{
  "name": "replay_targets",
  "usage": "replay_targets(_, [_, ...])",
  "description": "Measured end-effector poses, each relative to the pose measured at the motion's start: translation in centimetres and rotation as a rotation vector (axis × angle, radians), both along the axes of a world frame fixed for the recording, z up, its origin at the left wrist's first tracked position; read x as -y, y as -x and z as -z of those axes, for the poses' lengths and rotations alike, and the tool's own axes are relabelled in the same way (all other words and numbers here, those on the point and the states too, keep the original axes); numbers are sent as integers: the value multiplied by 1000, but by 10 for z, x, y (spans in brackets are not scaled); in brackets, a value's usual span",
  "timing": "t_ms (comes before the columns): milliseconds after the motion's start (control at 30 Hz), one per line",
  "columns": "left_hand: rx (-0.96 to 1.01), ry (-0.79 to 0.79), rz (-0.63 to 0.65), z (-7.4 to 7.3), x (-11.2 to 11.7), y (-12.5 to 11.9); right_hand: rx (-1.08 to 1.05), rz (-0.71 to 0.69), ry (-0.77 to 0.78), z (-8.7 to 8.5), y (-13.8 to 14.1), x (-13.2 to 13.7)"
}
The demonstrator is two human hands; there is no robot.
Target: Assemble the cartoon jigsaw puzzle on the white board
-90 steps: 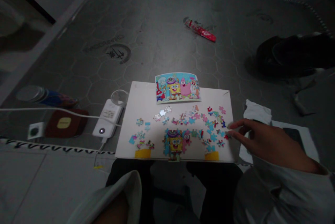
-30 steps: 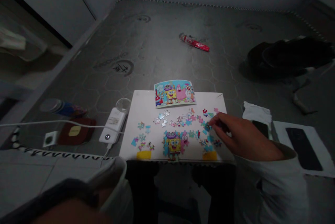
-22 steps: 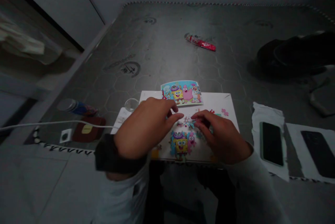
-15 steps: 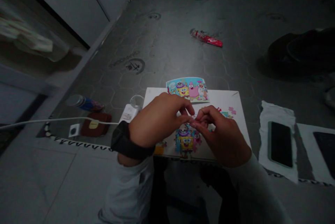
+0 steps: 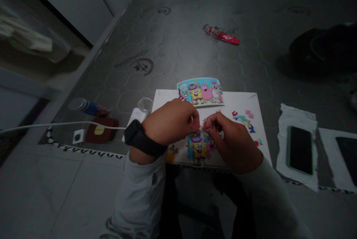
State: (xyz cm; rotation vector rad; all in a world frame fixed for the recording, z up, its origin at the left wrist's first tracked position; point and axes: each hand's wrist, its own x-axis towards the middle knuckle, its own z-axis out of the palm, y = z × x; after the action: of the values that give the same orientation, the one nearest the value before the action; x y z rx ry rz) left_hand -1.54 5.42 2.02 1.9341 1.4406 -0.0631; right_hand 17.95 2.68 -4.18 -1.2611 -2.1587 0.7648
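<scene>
Above a white board (image 5: 164,97), my left hand (image 5: 174,121) and my right hand (image 5: 234,140) meet with fingertips pinched, a narrow gap between them. Whatever small thing they hold is too hidden to name. Just below my fingertips lies a partly joined jigsaw puzzle (image 5: 199,149) with a yellow cartoon sponge and a pink figure. Behind my hands, a colourful picture card (image 5: 206,93) of the same characters rests at the board's far edge. Several loose puzzle pieces (image 5: 248,123) are scattered right of my right hand.
A phone (image 5: 299,149) lies on white paper at the right, near another dark device (image 5: 348,153). To the left are a blue can (image 5: 96,108), a brown case (image 5: 102,130) and a white cable (image 5: 69,123). A red wrapper (image 5: 223,36) lies farther back.
My fingertips have drawn slightly apart. My right hand has shifted a little left and down, and more loose pieces show beside it. The view has tilted slightly.
</scene>
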Motion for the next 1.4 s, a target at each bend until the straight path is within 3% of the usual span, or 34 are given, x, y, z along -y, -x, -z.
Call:
replay_targets(233, [-40, 74, -33, 7, -5, 1, 345, -178, -294, 15, -20, -1])
replay_targets(500, [-32, 101, 1, 14, -10, -1, 724, -202, -220, 3, -20, 14])
replay_targets(633, [-73, 106, 0, 16, -10, -1, 757, -158, -224, 3, -19, 13])
replay_targets(867, [-119, 59, 34, 22, -13, -1, 729, -225, -170, 2, -9, 14])
replay_targets(1133, [-148, 60, 14, 19, -13, -1, 769, -166, -240, 7, -13, 14])
replay_targets(1400, [-155, 46, 21, 18, -12, -4, 715, -205, -247, 2, -16, 12])
